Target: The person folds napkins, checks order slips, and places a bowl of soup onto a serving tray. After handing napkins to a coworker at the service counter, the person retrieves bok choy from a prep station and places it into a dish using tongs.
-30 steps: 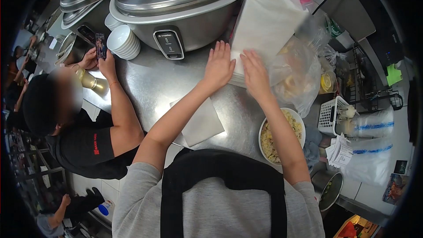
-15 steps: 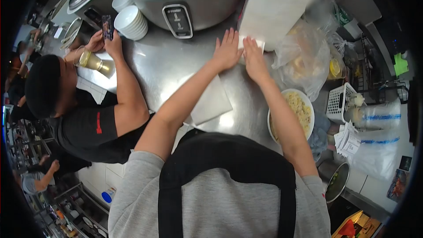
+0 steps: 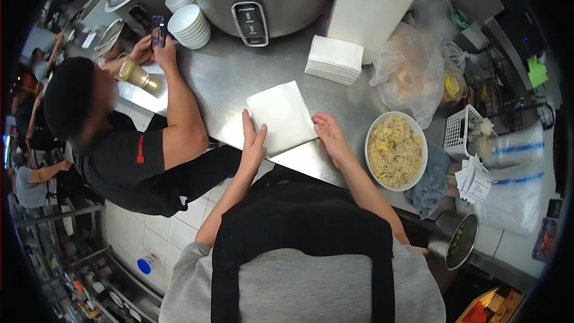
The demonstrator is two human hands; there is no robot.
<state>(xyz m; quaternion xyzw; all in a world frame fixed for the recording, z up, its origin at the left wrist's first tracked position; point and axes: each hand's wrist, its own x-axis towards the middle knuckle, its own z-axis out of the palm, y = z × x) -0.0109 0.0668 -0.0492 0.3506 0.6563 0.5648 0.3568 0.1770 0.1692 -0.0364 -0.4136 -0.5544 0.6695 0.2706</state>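
Observation:
A square white paper napkin (image 3: 281, 113), perhaps more than one layer, lies on the steel counter in front of me. My left hand (image 3: 253, 143) is at its lower left edge, fingers stretched out and thumb apart. On the opposite side, my right hand (image 3: 332, 137) has its fingertips at the napkin's right edge, loosely bent and apart. Neither hand grips the paper. Farther back, a stack of folded napkins (image 3: 336, 57) rests against a tall white paper pack (image 3: 372, 6).
A bowl of fried rice (image 3: 395, 151) stands right of my right hand, with a plastic bag (image 3: 412, 78) behind it. At the back are a large rice cooker (image 3: 281, 9) and stacked white bowls (image 3: 190, 27). To my left a person (image 3: 137, 143) holds a phone (image 3: 158, 32).
Both my hands have come back from the napkin stack toward me and now flank the nearer napkin. The stack and the rice bowl are now uncovered.

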